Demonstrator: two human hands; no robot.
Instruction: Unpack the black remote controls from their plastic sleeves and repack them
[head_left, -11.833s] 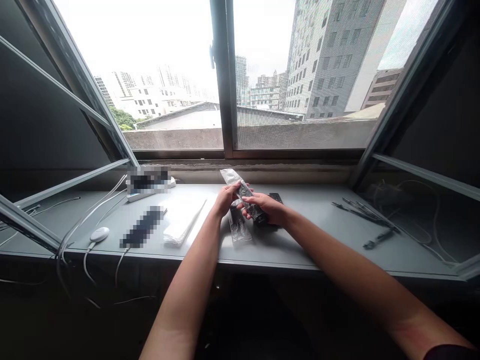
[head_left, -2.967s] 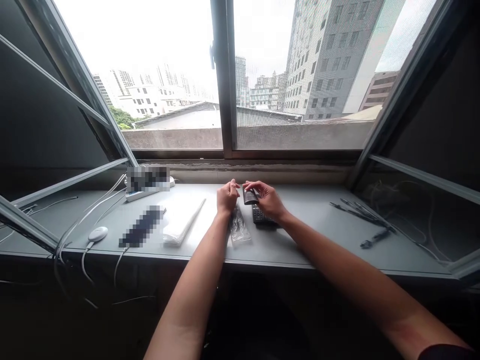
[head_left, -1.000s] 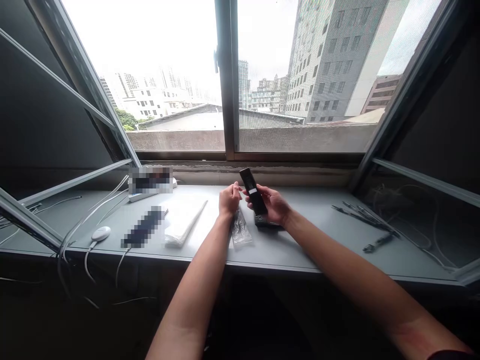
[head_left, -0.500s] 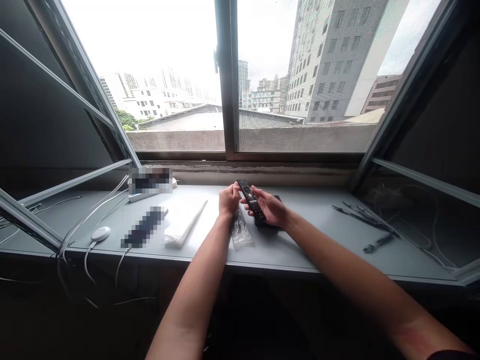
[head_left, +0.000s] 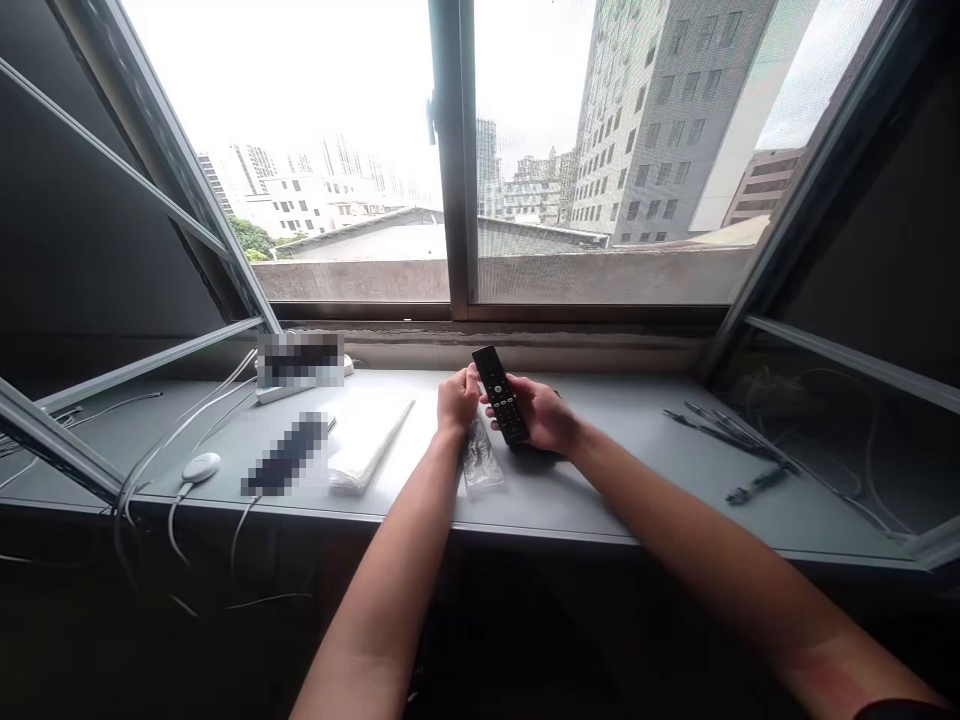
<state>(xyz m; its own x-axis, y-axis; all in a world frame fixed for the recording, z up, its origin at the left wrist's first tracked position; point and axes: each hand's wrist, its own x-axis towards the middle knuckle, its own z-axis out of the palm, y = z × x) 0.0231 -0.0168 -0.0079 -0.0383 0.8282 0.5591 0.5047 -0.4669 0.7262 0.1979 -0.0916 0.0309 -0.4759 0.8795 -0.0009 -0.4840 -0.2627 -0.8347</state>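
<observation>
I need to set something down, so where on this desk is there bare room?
The widest bare patch of desk lies between the right hand, holding the remote, and the dark thin items. A narrower strip separates the white sheets from the left hand. It's crowded by the clear wrapper and, further left, around the white oval device.

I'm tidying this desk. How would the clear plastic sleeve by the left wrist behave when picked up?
The clear plastic sleeve would probably be floppy, since its film looks thin and wrinkled. It is likely light, lying nearly flat. Its shine hints it could slip.
</observation>
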